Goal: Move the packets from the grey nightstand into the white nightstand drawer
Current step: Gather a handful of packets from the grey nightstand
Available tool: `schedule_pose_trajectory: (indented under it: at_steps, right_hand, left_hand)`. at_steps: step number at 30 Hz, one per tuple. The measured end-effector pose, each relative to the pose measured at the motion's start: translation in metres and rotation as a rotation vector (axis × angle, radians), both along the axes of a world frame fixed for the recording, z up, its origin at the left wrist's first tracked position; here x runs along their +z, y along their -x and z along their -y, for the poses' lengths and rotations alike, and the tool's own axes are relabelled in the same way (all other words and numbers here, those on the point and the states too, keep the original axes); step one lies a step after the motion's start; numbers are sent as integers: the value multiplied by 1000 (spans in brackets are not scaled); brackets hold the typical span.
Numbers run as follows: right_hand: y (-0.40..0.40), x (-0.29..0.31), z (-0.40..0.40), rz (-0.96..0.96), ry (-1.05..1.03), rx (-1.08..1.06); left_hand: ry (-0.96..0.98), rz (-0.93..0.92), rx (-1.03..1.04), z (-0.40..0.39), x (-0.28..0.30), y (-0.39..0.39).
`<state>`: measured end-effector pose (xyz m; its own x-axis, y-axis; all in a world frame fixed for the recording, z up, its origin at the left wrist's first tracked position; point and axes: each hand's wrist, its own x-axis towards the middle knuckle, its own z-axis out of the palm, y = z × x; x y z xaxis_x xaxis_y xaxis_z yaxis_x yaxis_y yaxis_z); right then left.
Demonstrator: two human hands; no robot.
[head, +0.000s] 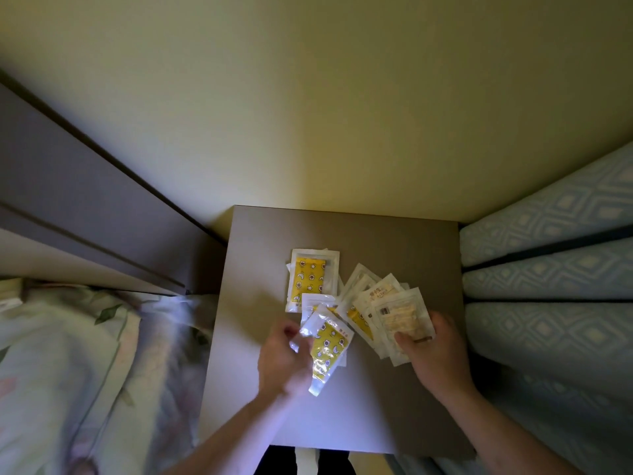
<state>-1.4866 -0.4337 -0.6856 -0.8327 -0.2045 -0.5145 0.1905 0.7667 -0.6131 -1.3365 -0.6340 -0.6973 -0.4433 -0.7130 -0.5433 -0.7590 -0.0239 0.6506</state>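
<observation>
Over the grey square nightstand top (274, 241), the left hand (281, 358) pinches a clear yellow-patterned plastic packet (327, 347); the right hand (435, 351) grips a fanned stack of clear packets (387, 313).

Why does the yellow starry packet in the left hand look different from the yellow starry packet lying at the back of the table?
The held packet is gripped by the left hand and tilted; the back packet lies flat on the grey nightstand, untouched. The held packet looks blurred; the back packet looks sharp. Both are clear wrappers with yellow star-and-moon insides.
</observation>
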Motion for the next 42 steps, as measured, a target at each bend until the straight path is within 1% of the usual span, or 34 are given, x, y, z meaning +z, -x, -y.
schedule_pose_trajectory:
  at_steps: [4, 8, 11, 14, 16, 20, 22, 26, 30, 34, 37, 42]
  right_hand:
    - [1, -1, -1, 55, 62, -6]
    - [-5, 1, 1, 84, 81, -59]
    - [-12, 3, 3, 125, 125, -150]
    - [-22, 9, 0, 162, 176, -213]
    - [-30, 18, -5, 190, 176, -226]
    - [-51, 56, -11, 259, 162, -247]
    - [-62, 88, -10, 272, 177, -253]
    - [-87, 162, -9, 220, 187, -212]
    - [-110, 231, -11, 160, 202, -150]
    - [-130, 279, -13, 147, 281, -160]
    - [-141, 306, -16, 165, 326, -150]
    - [-149, 339, -28, 206, 414, -53]
  left_hand:
    - [-46, -97, 45, 9, 4, -16]
    - [-53, -51, 33, 24, 0, -40]
    - [-87, -31, 24, 32, 0, -54]
    - [-120, -67, 38, 36, 5, -62]
    - [-107, -87, 30, 38, 17, -68]
    - [-167, -122, 30, 37, 62, -76]
    - [-151, -99, -22, 37, 91, -83]
    - [-66, -63, -116, 40, 162, -97]
    - [-13, -64, -270, 47, 230, -112]
    - [125, -99, -371, 51, 280, -131]
    - [174, -147, -368, 45, 310, -143]
    - [202, -163, -288, 16, 356, -166]
